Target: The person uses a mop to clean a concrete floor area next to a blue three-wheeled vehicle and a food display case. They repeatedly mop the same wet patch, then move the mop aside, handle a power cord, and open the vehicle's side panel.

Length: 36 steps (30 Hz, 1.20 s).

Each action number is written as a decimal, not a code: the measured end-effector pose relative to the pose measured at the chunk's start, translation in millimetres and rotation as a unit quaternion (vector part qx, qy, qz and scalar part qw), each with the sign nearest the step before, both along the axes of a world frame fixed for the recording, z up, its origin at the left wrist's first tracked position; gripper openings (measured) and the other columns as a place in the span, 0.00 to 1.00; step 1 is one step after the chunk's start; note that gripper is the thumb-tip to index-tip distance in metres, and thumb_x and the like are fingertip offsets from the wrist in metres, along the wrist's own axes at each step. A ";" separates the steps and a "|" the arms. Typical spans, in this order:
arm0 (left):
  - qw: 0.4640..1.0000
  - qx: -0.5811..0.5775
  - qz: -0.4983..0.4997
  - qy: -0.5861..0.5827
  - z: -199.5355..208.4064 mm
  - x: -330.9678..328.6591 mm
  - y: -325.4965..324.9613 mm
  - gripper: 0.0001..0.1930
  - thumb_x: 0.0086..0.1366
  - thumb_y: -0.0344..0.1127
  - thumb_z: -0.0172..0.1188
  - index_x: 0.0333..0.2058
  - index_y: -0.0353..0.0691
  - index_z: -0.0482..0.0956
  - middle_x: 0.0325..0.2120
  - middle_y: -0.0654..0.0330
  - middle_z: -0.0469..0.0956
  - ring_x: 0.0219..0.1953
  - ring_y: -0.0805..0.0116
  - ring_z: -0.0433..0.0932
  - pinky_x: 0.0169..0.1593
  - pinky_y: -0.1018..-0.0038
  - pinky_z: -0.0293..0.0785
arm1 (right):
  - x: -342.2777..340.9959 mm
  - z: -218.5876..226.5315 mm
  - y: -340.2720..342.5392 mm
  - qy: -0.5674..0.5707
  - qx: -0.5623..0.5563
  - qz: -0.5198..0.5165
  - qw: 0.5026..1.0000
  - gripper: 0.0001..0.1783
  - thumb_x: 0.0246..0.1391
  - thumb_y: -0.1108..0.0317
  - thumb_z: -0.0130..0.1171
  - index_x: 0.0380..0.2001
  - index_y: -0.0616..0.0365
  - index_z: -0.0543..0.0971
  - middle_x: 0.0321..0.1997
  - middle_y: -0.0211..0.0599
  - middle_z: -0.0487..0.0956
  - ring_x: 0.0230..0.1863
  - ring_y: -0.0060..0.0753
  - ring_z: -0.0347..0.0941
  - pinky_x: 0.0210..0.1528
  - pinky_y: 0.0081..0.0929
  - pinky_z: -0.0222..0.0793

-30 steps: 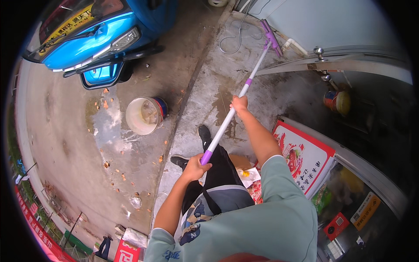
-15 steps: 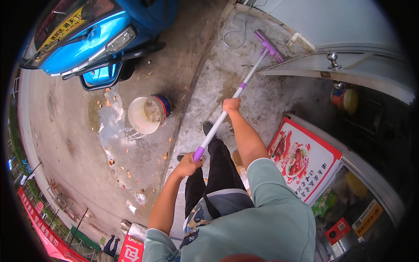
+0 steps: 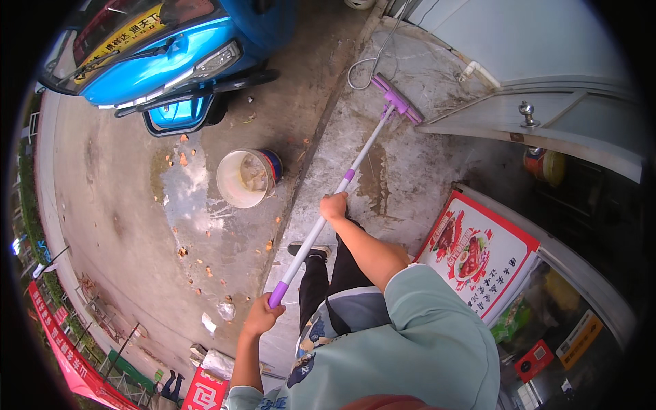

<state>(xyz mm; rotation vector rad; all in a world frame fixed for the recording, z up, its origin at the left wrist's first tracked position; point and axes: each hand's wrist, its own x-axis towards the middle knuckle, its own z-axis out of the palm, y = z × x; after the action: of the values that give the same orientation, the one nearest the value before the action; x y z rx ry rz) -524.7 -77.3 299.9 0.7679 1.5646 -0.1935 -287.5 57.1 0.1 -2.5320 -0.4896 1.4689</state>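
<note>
Both of my hands are closed round a sponge mop with a white pole point(image 3: 311, 240) and purple fittings. My left hand point(image 3: 262, 314) grips its purple end near my body. Farther up the pole, my right hand point(image 3: 334, 206) is wrapped round the white part. The purple mop head point(image 3: 398, 99) is at the far end, over the wet concrete strip in front of the door. A damp brown patch point(image 3: 373, 179) shows on the concrete below the mop head. To the left of the pole, a white bucket point(image 3: 231, 179) lies tilted or stands open with murky contents.
A blue three-wheeled vehicle point(image 3: 160, 61) stands at the far left. A grey hose point(image 3: 355, 75) loops near the mop head. On the right are an open door with a round knob point(image 3: 526, 113) and a red-bordered sign board point(image 3: 478, 253). Orange scraps litter the wet ground.
The mop has shifted left and its head has come slightly nearer. Both hands moved left with it, still gripping the pole. The damp patch is now more exposed.
</note>
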 end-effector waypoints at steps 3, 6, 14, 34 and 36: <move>0.998 0.043 -0.020 0.051 18.4 -9.5 -17.6 0.12 0.55 0.34 0.67 0.31 0.32 0.76 0.20 0.55 0.74 0.25 0.63 0.74 0.34 0.66 0.71 | -16.7 19.0 -15.5 0.101 0.010 -0.104 0.989 0.23 0.56 0.73 0.56 0.47 0.74 0.57 0.35 0.63 0.78 0.27 0.55 0.81 0.27 0.44 0.79; 0.993 0.074 -0.048 0.074 27.2 -5.4 -24.3 0.12 0.55 0.34 0.66 0.32 0.32 0.76 0.21 0.49 0.75 0.25 0.56 0.76 0.34 0.63 0.72 | -19.1 34.9 -23.2 0.145 0.034 -0.178 0.973 0.21 0.57 0.76 0.55 0.47 0.73 0.57 0.30 0.57 0.76 0.18 0.47 0.78 0.17 0.41 0.77; 0.990 0.124 -0.062 0.034 -21.8 45.8 20.4 0.12 0.55 0.34 0.64 0.35 0.34 0.76 0.25 0.39 0.78 0.32 0.37 0.79 0.37 0.54 0.74 | 48.1 -8.4 12.7 0.099 0.099 -0.190 0.972 0.20 0.58 0.74 0.53 0.47 0.75 0.59 0.28 0.54 0.76 0.17 0.42 0.77 0.15 0.37 0.76; 0.994 -0.057 0.029 -0.085 -98.4 53.5 -18.2 0.12 0.56 0.34 0.67 0.33 0.32 0.76 0.23 0.60 0.75 0.28 0.68 0.73 0.35 0.68 0.70 | 64.5 -33.7 -4.7 -0.045 -0.116 0.057 0.991 0.27 0.51 0.73 0.58 0.47 0.67 0.53 0.46 0.63 0.76 0.39 0.57 0.82 0.29 0.47 0.82; 0.997 -0.048 0.017 -0.059 -74.1 24.0 -45.9 0.12 0.56 0.34 0.67 0.32 0.33 0.76 0.23 0.60 0.74 0.28 0.68 0.73 0.35 0.68 0.70 | 34.6 -15.7 -32.3 0.004 -0.115 0.068 0.991 0.31 0.50 0.69 0.62 0.48 0.70 0.54 0.46 0.66 0.77 0.42 0.59 0.81 0.36 0.45 0.82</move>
<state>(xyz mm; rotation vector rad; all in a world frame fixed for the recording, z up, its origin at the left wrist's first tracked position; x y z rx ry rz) -500.7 -123.1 225.8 0.6654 1.4449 -0.1940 -252.9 24.8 -15.7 -2.7130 -0.5285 1.6709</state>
